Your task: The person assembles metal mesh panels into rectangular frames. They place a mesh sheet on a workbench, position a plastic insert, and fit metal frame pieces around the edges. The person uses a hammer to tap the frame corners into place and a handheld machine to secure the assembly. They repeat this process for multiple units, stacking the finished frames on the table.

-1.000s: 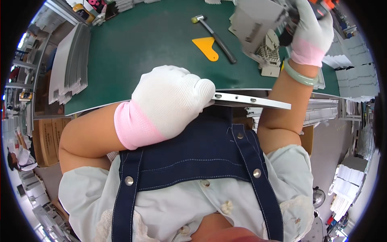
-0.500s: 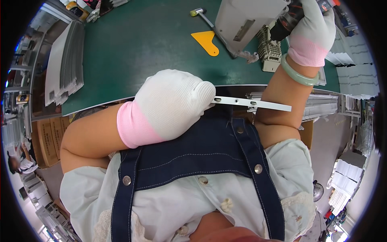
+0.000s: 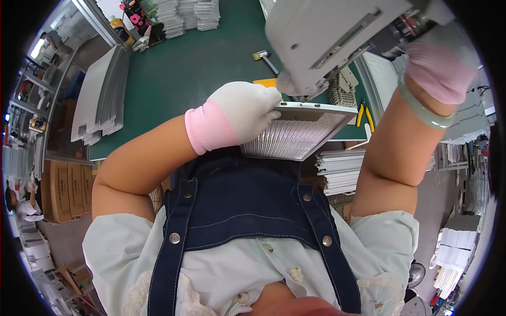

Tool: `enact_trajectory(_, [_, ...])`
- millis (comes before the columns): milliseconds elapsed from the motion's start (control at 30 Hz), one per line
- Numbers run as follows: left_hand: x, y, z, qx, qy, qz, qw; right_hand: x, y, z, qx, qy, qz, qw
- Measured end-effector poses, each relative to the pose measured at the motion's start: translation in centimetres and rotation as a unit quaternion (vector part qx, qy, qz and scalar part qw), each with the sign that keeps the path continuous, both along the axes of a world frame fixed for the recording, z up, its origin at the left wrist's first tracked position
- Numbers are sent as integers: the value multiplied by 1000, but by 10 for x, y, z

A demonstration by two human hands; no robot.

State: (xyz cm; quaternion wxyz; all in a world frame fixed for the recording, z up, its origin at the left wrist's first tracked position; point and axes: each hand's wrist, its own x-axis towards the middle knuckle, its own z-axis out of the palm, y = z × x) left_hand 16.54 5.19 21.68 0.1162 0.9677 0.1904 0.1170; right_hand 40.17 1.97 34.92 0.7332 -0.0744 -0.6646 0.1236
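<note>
Left hand [image 3: 247,110] gripping pleated filter panel [image 3: 300,131] by near-left edge; right hand [image 3: 437,58] clutching grey housing [image 3: 327,37] above it; I'm judging assembly unfinished, parts apart.

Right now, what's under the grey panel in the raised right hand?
Below the grey panel sit the finned filter frame gripped by the left hand, a hammer, part of a yellow piece and the green table. The right hand is mostly hidden behind the panel.

Lighting bright, even, overhead; shadows soft; strong fisheye bending and black vignette at rim; near grey panel [image 3: 337,37] slightly blurred.
</note>
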Motion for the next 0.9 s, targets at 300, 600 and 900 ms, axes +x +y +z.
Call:
enact_trajectory(300, [3,5,-7,37,-23,-26,999,-11,-11,-5,-32,14,-20,999])
enact_trajectory(600, [14,5,-26,70,-153,-33,985,-22,19,-17,-227,-3,78,971])
enact_trajectory(900, [20,12,-27,74,-57,-13,996,-16,31,-30,-239,19,82,967])
